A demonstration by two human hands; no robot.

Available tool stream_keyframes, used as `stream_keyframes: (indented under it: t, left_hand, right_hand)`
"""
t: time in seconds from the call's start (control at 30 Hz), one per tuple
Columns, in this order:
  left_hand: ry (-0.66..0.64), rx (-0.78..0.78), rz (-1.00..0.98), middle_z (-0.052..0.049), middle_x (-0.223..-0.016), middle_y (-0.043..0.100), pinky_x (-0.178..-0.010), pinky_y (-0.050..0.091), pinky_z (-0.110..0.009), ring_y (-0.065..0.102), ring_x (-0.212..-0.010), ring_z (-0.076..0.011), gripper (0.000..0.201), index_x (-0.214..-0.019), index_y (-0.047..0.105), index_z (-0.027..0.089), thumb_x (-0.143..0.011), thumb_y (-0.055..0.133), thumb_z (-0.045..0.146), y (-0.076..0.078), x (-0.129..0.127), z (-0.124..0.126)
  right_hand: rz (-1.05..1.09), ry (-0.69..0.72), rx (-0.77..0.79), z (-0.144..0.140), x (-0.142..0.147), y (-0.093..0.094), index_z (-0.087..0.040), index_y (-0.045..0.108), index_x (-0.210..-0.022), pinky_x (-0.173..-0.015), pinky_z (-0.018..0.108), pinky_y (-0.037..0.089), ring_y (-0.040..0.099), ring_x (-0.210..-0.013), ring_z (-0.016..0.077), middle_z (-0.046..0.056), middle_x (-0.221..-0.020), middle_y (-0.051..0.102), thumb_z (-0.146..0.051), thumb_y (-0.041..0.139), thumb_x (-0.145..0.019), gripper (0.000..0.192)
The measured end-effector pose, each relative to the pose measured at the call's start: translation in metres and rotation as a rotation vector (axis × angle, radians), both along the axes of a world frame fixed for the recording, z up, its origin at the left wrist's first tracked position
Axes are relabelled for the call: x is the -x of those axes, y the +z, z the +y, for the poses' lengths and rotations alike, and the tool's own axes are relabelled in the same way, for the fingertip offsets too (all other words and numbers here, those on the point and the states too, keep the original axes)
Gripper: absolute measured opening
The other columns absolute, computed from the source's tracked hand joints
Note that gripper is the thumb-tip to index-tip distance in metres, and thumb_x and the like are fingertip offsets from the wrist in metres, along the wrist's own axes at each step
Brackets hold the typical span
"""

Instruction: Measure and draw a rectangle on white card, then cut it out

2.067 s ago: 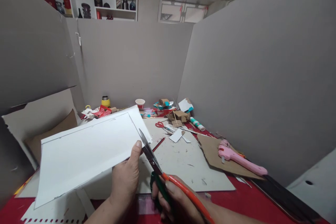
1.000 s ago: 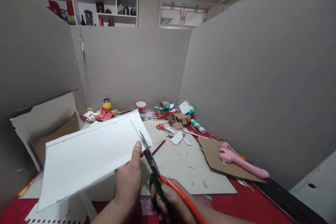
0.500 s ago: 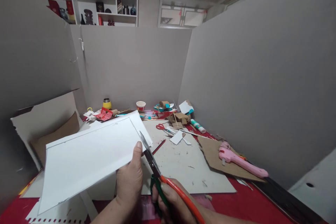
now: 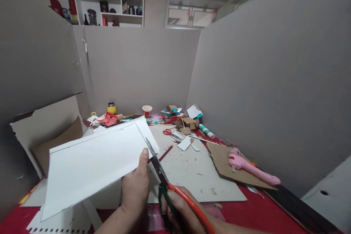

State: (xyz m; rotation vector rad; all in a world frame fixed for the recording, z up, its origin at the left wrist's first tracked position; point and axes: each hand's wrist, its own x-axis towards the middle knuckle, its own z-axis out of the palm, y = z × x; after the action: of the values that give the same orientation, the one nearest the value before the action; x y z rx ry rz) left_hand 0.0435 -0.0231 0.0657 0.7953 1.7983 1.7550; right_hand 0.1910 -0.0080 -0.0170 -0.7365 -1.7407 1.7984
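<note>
A large white sheet of paper (image 4: 93,168), with pencil lines along its upper and right sides, is held up and tilted by my left hand (image 4: 137,182). The left thumb lies on top of its right part, the fingers underneath. My right hand (image 4: 186,208) grips scissors (image 4: 159,170) with one orange and one green handle. Their blades meet the sheet's right edge just beside my left thumb, one blade over the paper. The lower blade is mostly hidden. Under the sheet's lower left lies a perforated white paper (image 4: 65,221).
A white board (image 4: 197,175) covers much of the red table. Red-handled scissors (image 4: 171,133), paper scraps (image 4: 185,143) and a pencil (image 4: 166,152) lie on it. At right a pink glue gun (image 4: 253,172) rests on cardboard (image 4: 219,159). A paper cup (image 4: 147,110) stands at the back. Grey partitions (image 4: 137,69) enclose the table.
The sheet's left end has risen very slightly. Both hands and the scissors stay almost in the same place.
</note>
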Motion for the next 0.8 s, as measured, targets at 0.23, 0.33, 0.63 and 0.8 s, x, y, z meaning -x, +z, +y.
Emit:
stream_keyframes:
  t: [0.23,0.33,0.63,0.8]
  left_hand:
    - [0.005,-0.029,0.012,-0.012,-0.118,0.072,-0.116,0.027,-0.039,0.057,-0.125,-0.0266,0.035,-0.100,0.072,0.019,-0.083,0.064,0.048,-0.011,0.002,0.005]
    - [-0.010,-0.023,0.010,-0.012,-0.112,0.073,-0.115,0.029,-0.040,0.058,-0.123,-0.0272,0.035,-0.099,0.072,0.019,-0.083,0.063,0.049,-0.010,0.002,0.005]
    - [-0.063,0.030,0.014,-0.013,-0.111,0.074,-0.114,0.030,-0.043,0.059,-0.122,-0.0293,0.034,-0.095,0.073,0.019,-0.083,0.062,0.049,-0.008,0.001,0.003]
    - [-0.084,0.073,0.006,-0.014,-0.113,0.073,-0.114,0.030,-0.045,0.059,-0.122,-0.0309,0.040,-0.099,0.073,0.017,-0.083,0.061,0.052,-0.009,0.001,0.002]
  right_hand:
    - [-0.023,0.012,-0.029,0.000,-0.002,0.011,-0.016,0.055,-0.080,-0.041,0.020,0.034,0.040,-0.039,0.0089,-0.007,-0.044,0.040,-0.073,0.030,-0.093,0.064]
    - [-0.041,0.001,-0.030,0.001,-0.002,0.013,-0.016,0.054,-0.079,-0.041,0.019,0.035,0.041,-0.039,0.0083,-0.007,-0.046,0.041,-0.075,0.032,-0.091,0.064]
    - [-0.001,-0.048,0.083,-0.001,0.010,0.022,-0.016,0.055,-0.074,-0.043,0.022,0.040,0.043,-0.038,0.0093,-0.005,-0.044,0.044,-0.087,0.039,-0.077,0.073]
    - [-0.016,-0.086,0.114,-0.002,0.010,0.021,-0.018,0.053,-0.075,-0.042,0.022,0.038,0.040,-0.039,0.0087,-0.006,-0.045,0.042,-0.087,0.038,-0.077,0.071]
